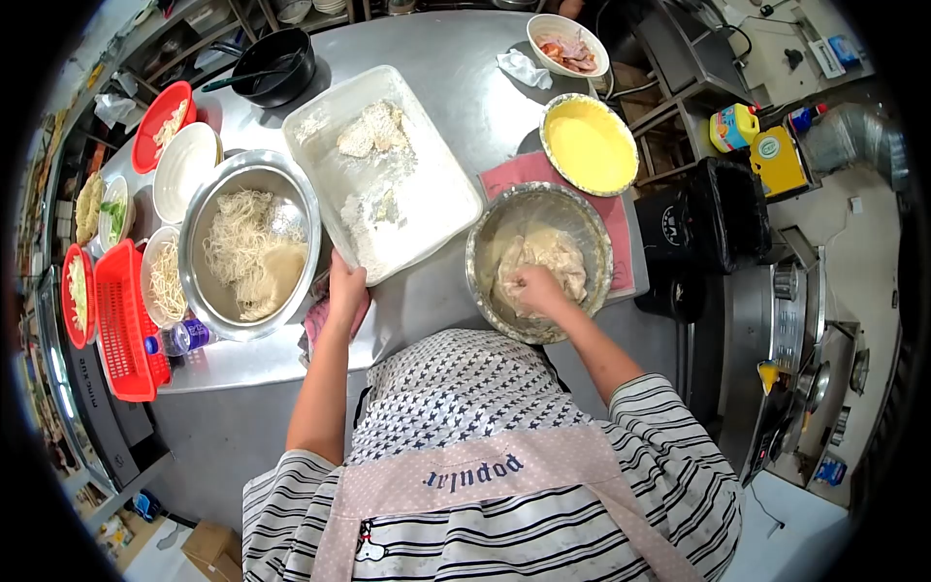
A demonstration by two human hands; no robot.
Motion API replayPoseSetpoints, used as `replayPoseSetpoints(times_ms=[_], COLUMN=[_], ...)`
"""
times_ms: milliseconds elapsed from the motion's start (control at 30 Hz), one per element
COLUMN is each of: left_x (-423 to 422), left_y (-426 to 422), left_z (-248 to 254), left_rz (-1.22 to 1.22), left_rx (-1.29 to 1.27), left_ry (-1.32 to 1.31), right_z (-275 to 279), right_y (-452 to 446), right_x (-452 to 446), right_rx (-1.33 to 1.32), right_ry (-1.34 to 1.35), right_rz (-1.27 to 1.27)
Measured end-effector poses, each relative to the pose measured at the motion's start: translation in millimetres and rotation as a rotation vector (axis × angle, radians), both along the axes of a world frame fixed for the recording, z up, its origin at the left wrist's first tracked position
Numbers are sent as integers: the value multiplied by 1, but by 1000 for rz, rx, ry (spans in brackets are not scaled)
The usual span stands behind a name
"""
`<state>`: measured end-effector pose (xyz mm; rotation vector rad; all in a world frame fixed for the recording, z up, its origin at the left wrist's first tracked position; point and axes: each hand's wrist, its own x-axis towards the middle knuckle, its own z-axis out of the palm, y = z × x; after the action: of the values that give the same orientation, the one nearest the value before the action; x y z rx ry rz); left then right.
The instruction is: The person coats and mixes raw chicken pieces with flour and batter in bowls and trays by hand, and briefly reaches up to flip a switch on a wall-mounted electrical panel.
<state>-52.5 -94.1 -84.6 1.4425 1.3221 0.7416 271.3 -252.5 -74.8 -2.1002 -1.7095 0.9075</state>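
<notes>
Left hand [349, 283] at near corner of tub [432, 209], mid-table [436, 68]; fingers partly hidden, grip cannot tell. Right hand [539, 291] curled over meat [561, 254] in bowl [477, 291], table's near right corner; pinching, cannot tell.

"What's the tbl [451, 107] like?"
"Shiny steel. Lft side: red basket [121, 310] nr the edge, btl [184, 338] lying btwn it & a lg metal bowl [297, 189]."
"Ctr?"
"Wht tub [441, 199], blk pot [291, 73] nr its far end."
"Rt?"
"Pink cloth [514, 173], mixing bowl [482, 242] overlapping it. Yellow-filled bowl [546, 141] just behind. Then meat bowl [541, 60], wht rag [524, 68] next to it."
</notes>
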Motion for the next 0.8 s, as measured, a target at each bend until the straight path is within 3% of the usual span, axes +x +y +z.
replayPoseSetpoints(times_ms=[33,100,200,300,333,367,500,567,667,767,800], left_x=[0,-2,-3,4,10,5,9,7,5,6,8], left_y=[1,2,1,-3,-4,-1,-4,-3,-8,-6,-7], left_z=[0,-1,-11,2,15,-17,-29,-39,-23,-26,-23], left_rz=[3,-18,6,-22,-45,-65,18,41,35,34,30], left_rx=[0,-5,51,49,92,82,24,-175,-215,-217,-206], left_ry=[0,-24,-88,-136,-146,-146,-78,-610,-657,-656,-654], right_z=[17,50,69,83,101,121,196,221,228,221,194], right_y=[3,9,12,25,32,40,78,97,133,167,183], right_x=[6,22,59,72,70,65,38,24,-3,-52,-63], right_rx=[0,22,45,49,-2,-55,-102,-58,49,-22,33], right_ry=[0,343,323,479,511,542,665,695,588,501,479], right_rz=[3,-267,-269,-256,-227,-200,-116,-85,81,162,208])
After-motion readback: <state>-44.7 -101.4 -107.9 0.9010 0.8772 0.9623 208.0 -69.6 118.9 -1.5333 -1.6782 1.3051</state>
